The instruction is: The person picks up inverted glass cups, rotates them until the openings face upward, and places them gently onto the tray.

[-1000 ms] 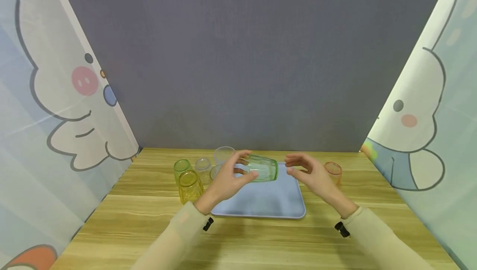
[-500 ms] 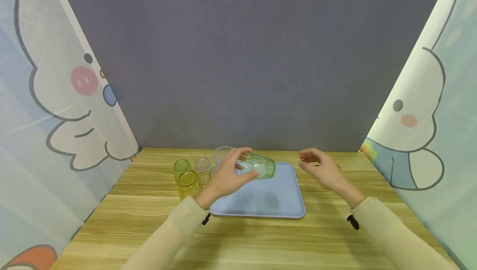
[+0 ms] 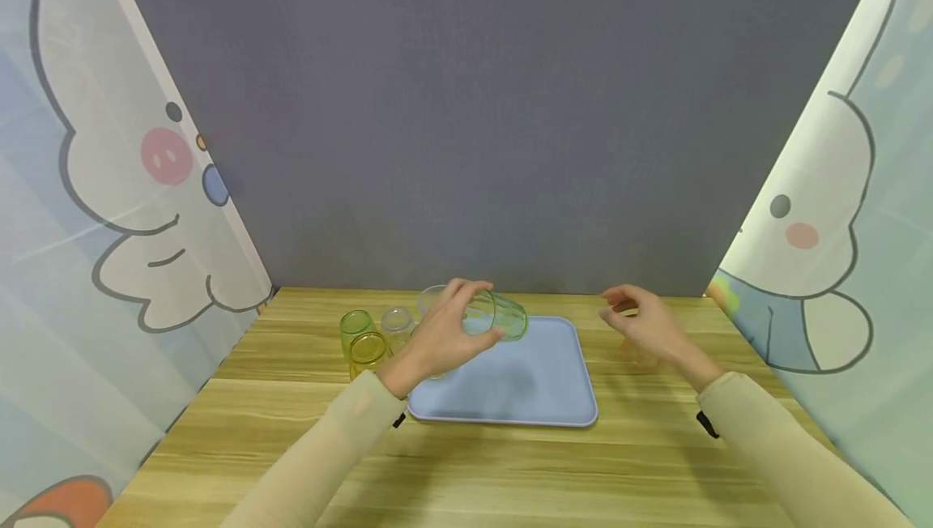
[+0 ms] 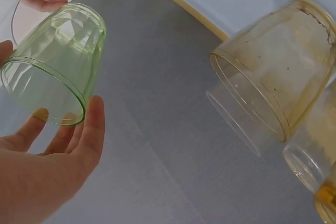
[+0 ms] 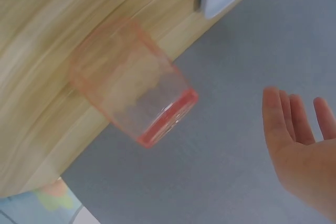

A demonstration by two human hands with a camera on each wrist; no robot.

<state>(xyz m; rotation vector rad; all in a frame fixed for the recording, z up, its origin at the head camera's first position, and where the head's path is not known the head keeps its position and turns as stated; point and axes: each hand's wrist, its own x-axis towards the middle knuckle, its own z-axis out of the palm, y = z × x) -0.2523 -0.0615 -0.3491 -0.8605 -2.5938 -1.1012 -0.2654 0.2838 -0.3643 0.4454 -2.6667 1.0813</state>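
Observation:
My left hand point(image 3: 446, 334) holds a green drinking glass point(image 3: 512, 317) near its rim, fingers and thumb around it. The glass lies tilted on its side in the air, its base pointing right, over the pale blue tray point(image 3: 539, 386). In the left wrist view the green glass point(image 4: 65, 59) has its mouth toward the palm. My right hand point(image 3: 647, 327) holds nothing, its fingers loosely bent. It hovers above a pink glass point(image 3: 636, 356) to the right of the tray, partly hidden behind the hand. The right wrist view shows the pink glass point(image 5: 168, 119) apart from the fingers.
Left of the tray stand a second green glass point(image 3: 355, 335), a yellow glass point(image 3: 369, 350) and a clear glass point(image 3: 397, 325). A pale amber glass point(image 4: 278, 72) is near the tray's left side. A grey wall point(image 3: 466, 147) rises behind the wooden table point(image 3: 291, 431).
My right hand has moved right, away from the green glass, to above the pink glass. My left hand has shifted slightly left and back, turning the green glass a little.

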